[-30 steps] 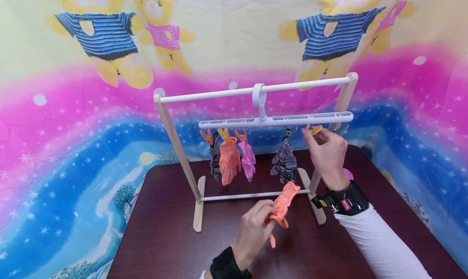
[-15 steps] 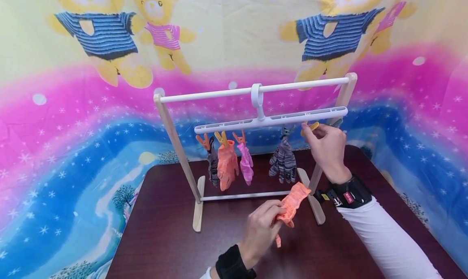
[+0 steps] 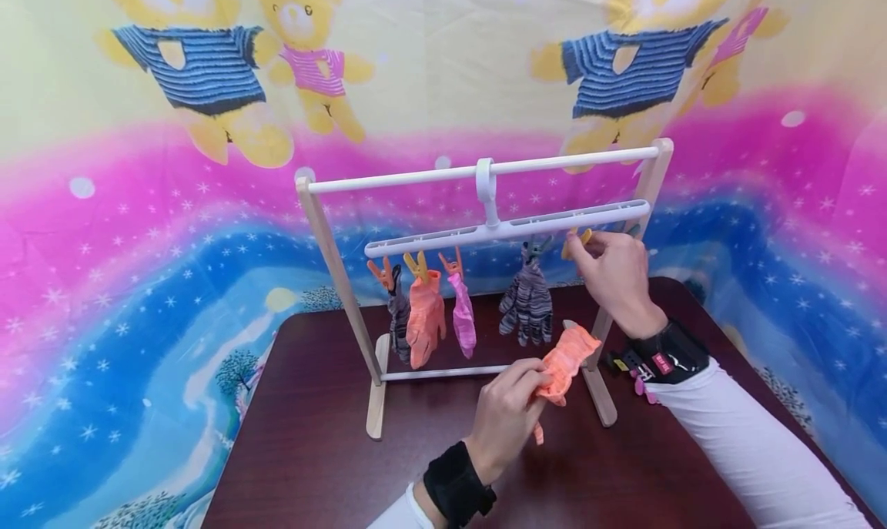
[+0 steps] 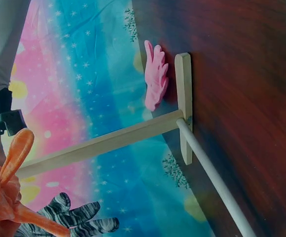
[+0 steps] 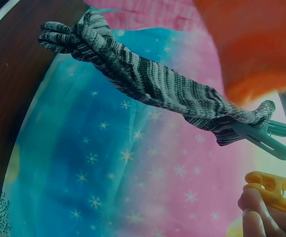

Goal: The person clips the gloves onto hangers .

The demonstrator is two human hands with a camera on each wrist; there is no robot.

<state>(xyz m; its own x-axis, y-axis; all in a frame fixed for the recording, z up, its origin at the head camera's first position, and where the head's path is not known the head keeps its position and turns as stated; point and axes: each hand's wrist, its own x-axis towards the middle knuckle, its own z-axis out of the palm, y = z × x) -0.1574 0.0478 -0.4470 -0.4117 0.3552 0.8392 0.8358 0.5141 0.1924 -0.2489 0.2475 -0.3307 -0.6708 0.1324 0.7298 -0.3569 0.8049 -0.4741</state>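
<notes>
In the head view my left hand [image 3: 509,410] pinches an orange knit glove [image 3: 571,359], held up below the right part of a white hanger [image 3: 443,239]. My right hand [image 3: 617,279] pinches a yellow clothespin [image 3: 577,244] under that hanger's right half. The same yellow clothespin [image 5: 268,197] shows between thumb and fingers in the right wrist view. Just left of it, a grey-green clothespin [image 5: 264,140] grips a grey-black striped glove [image 5: 148,89]. The orange glove [image 4: 0,192] fills the lower left corner of the left wrist view.
On the hanger's left half hang a striped glove [image 3: 398,321], an orange glove [image 3: 425,321] and a pink glove [image 3: 464,317]. A wooden rack with a white top rod [image 3: 409,176] bears the hanger. Another pink glove [image 4: 156,76] lies on the dark table [image 4: 246,98] beside a rack foot [image 4: 184,84].
My left hand has moved up and right with the orange glove. My right hand has shifted slightly left with the yellow clothespin, and the hanger has swung left, its left end lower.
</notes>
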